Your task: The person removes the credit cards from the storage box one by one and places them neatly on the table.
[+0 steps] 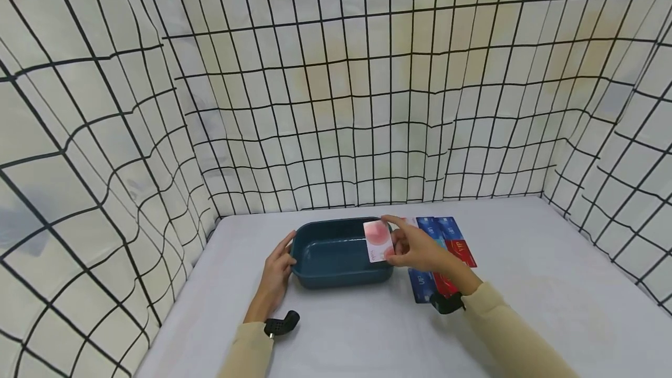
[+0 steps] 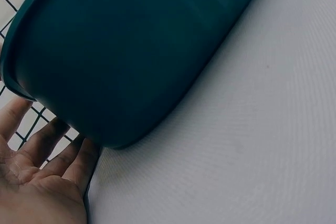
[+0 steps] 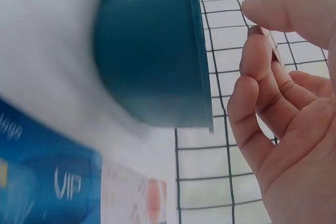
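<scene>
My right hand (image 1: 417, 248) pinches a pink and white card (image 1: 378, 241) between thumb and fingers, over the right end of a dark teal basin (image 1: 341, 279). In the right wrist view that card (image 3: 277, 51) shows only as a thin edge between the fingers. At the basin's left end, my left hand (image 1: 278, 273) rests its straight fingers against the outer wall. The left wrist view shows those fingers (image 2: 52, 153) touching the basin (image 2: 115, 61) below its rim.
Right of the basin, blue cards (image 1: 422, 286) and red cards (image 1: 461, 251) lie on the white tabletop (image 1: 525, 284), partly hidden by my right arm. A pink card (image 3: 134, 195) lies beside a blue VIP card (image 3: 58, 177). Behind the table hangs a black grid net (image 1: 341, 104) over white cloth.
</scene>
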`<control>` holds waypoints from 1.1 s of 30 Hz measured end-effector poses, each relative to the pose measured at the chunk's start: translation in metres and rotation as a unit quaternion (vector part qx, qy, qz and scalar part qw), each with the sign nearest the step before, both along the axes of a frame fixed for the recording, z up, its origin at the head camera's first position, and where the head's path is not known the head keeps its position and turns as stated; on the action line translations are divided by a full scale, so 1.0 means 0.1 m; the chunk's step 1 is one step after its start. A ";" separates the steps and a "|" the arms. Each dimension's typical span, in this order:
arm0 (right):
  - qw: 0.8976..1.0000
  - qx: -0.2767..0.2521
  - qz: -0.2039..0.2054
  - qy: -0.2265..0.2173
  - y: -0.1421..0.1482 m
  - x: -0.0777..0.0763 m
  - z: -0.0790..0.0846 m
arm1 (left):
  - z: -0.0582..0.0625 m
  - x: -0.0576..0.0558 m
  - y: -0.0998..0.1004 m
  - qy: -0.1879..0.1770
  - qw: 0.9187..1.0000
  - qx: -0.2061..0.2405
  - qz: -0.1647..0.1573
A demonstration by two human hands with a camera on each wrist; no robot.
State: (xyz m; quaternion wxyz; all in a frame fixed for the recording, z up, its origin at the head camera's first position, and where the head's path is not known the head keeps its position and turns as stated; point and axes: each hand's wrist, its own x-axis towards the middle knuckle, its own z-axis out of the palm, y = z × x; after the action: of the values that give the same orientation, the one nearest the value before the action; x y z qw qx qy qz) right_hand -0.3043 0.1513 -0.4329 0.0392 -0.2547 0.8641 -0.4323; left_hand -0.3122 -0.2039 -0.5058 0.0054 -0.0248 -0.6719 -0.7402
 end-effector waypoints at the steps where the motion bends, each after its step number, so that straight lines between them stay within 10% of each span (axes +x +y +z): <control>1: 1.000 0.001 -0.001 -0.001 0.04 0.01 0.00 | 0.00 0.00 0.00 0.000 1.000 -0.002 -0.001; 33: 1.000 -0.004 -0.015 -0.002 0.83 0.45 -0.15 | 0.00 0.02 -0.01 0.002 1.000 -0.002 -0.002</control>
State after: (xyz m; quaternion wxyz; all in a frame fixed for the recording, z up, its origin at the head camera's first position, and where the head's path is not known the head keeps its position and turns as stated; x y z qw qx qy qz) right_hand -0.2588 0.2345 -0.4480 0.0331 -0.2406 0.8660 -0.4371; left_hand -0.3105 -0.2047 -0.5056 0.0054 -0.0272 -0.6736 -0.7385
